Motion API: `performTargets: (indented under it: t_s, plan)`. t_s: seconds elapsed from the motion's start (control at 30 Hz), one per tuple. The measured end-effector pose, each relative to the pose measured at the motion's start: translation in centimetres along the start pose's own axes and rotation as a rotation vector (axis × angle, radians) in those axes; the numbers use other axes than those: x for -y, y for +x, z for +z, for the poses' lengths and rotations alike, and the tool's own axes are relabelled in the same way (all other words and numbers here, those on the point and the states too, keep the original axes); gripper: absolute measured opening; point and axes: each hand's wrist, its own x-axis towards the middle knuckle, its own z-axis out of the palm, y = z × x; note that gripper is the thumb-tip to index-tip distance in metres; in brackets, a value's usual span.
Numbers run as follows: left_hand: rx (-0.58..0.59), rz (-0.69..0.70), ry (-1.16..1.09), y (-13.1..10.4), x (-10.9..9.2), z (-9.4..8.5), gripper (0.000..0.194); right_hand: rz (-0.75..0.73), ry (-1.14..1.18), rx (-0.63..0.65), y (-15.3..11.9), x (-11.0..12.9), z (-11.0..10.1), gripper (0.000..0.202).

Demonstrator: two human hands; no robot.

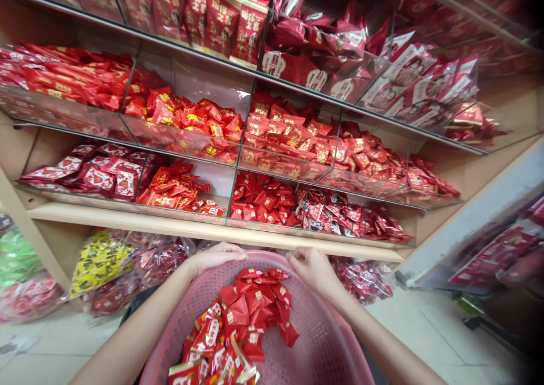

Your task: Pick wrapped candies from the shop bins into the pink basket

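Note:
A pink perforated plastic basket is right in front of me, tilted so that its inside shows. Small red candy packets are piled in its left and middle part, some with white and gold print. At the far rim, my left hand lies over the edge with its fingers closed on it. My right hand grips the same rim a little to the right, fingers curled. Both hands are just below the front board of the lowest shelf.
Wooden shelves with clear dividers hold red packets in several compartments. Under them lie plastic bags of packets, one yellow and one green. A pale wall end stands at right above the tiled floor.

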Motion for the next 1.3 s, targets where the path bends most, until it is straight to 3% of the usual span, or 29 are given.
performTargets:
  t_s: [0.13,0.33,0.57,0.73,0.9,1.07,1.17,1.3]
  plan:
    - [0.014,-0.007,-0.03,0.0,0.0,0.1,0.04,0.034,-0.018,-0.182,5.3,2.9,-1.0,0.024]
    - [-0.016,-0.004,0.003,0.1,0.3,0.0,0.042,0.193,-0.132,-0.047,11.0,6.1,0.6,0.033]
    - [0.005,0.007,-0.005,0.0,0.0,-0.2,0.041,0.31,-0.16,0.092,12.7,6.9,1.8,0.03]
    - [0.006,0.012,-0.006,0.0,0.1,-0.2,0.041,0.213,-0.199,-0.005,11.6,6.3,1.4,0.018]
    - [-0.001,-0.002,-0.027,-0.1,0.4,-0.2,0.043,0.053,-0.213,-0.116,9.1,5.0,-0.6,0.018]
    - [0.009,0.01,-0.077,-0.2,0.0,-0.1,0.039,-0.251,0.132,-0.291,3.7,3.6,-1.8,0.022]
    - [0.026,0.026,-0.077,-0.1,-0.2,-0.3,0.033,-0.263,0.397,-0.147,-0.1,3.0,-0.1,0.024]
    - [0.068,0.061,0.001,0.1,-0.2,-0.6,0.031,-0.184,0.601,0.1,-3.1,2.2,4.1,0.024]
